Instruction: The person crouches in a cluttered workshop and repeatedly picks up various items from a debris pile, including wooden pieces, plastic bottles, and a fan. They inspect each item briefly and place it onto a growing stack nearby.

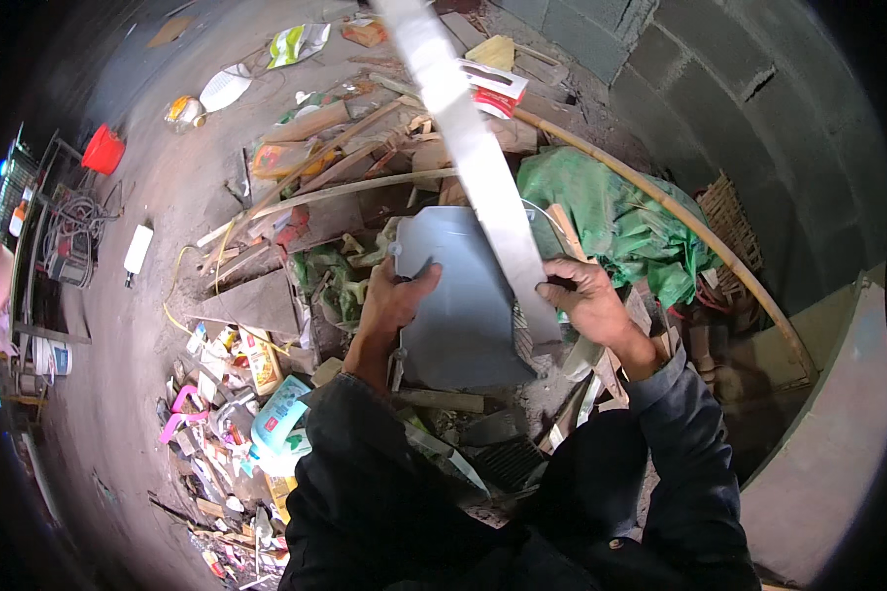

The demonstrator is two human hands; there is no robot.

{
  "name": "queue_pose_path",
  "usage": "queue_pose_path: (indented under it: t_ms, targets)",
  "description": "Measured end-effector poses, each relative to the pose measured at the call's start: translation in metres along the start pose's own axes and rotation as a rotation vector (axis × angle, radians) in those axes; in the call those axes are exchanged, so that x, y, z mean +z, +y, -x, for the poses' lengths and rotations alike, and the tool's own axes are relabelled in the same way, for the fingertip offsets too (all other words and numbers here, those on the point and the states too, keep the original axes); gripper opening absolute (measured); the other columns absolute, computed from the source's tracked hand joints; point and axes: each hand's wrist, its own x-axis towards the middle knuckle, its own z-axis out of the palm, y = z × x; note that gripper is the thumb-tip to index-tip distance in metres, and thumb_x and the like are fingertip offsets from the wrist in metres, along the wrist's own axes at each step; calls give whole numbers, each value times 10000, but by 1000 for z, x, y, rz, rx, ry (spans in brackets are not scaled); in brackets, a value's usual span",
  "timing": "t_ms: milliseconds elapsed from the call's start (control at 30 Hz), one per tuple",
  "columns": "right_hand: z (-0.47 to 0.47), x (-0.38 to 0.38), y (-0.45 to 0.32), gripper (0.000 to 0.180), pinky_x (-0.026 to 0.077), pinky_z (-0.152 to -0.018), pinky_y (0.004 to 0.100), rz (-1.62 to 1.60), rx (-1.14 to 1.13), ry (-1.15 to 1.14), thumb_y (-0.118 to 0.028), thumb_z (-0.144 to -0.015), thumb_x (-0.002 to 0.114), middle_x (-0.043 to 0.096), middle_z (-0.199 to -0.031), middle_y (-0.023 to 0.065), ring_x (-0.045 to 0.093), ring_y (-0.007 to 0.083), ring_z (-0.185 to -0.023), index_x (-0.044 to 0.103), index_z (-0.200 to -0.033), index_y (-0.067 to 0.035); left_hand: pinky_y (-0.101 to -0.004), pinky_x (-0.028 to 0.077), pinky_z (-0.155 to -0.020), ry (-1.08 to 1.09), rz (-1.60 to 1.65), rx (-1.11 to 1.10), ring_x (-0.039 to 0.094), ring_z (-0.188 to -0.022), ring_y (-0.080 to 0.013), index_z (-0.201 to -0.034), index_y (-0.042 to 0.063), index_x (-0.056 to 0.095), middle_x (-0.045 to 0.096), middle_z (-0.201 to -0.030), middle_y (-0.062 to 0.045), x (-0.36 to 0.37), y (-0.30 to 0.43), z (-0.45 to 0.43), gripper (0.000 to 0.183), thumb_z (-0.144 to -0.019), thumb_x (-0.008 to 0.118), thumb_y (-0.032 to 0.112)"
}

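Note:
A grey plastic panel [454, 295] with a curved face and small side tabs is in my left hand [398, 295], whose thumb lies over its left edge. My right hand [584, 299] pinches the lower part of a long, flat white strip [480, 170]. The strip slants up and away past the top of the view, crossing in front of the panel's right side. Scrap wood and rubbish lie beneath both things. Beyond my right hand is a crumpled green plastic sheet [584, 199].
A bamboo pole [636, 181] arcs across the right, near a concrete block wall [709, 96] and a woven basket [735, 229]. Packaging litter, including a light blue bag [279, 415], is heaped at lower left. A red bucket [103, 149] and a metal rack [33, 281] stand far left.

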Motion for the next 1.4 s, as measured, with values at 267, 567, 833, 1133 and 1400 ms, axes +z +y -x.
queue_pose_path:
  t_ms: [267, 567, 833, 1133, 1400]
  targets:
    - [-19, 55, -12, 248, 504, -792, 307, 160, -84, -80, 23, -875, 620, 683, -980, 120, 625, 168, -869, 654, -1121, 14, -277, 468, -672, -166, -109, -38, 578, -768, -86, -1045, 34, 693, 651, -858, 11, -33, 5, 5, 360, -809, 763, 297]
    - [-17, 90, -17, 205, 525, -713, 307, 279, 125, 75, -120, -837, 740, 699, -842, 122, 657, 164, -761, 684, -985, 11, -320, 474, -825, -329, -44, 61, 585, -939, -131, -1148, 20, 659, 658, -1022, -17, -46, -5, 6, 479, -809, 778, 336]
    - [-28, 129, -16, 178, 527, -733, 337, 285, -75, 84, -91, -852, 710, 706, -860, 137, 658, 180, -783, 676, -993, 11, -290, 506, -776, -312, -87, 139, 633, -849, -128, -1112, -9, 653, 688, -942, -35, -51, -6, 15, 468, -778, 806, 281]
    - [-45, 154, -6, 245, 531, -755, 316, -89, 10, -86, -77, -850, 690, 725, -908, 97, 653, 140, -821, 699, -1086, -13, -287, 499, -772, -343, 46, 164, 613, -893, -120, -1111, -9, 647, 674, -988, -35, -67, -9, 20, 430, -809, 801, 255]
    - [-90, 134, -47, 315, 540, -796, 352, 570, 69, -93, -228, -822, 700, 700, -950, 218, 699, 277, -860, 694, -1037, 3, -318, 505, -765, -7, 61, 170, 644, -849, -170, -1112, -68, 603, 697, -954, -105, -73, -14, 9, 403, -798, 743, 142]
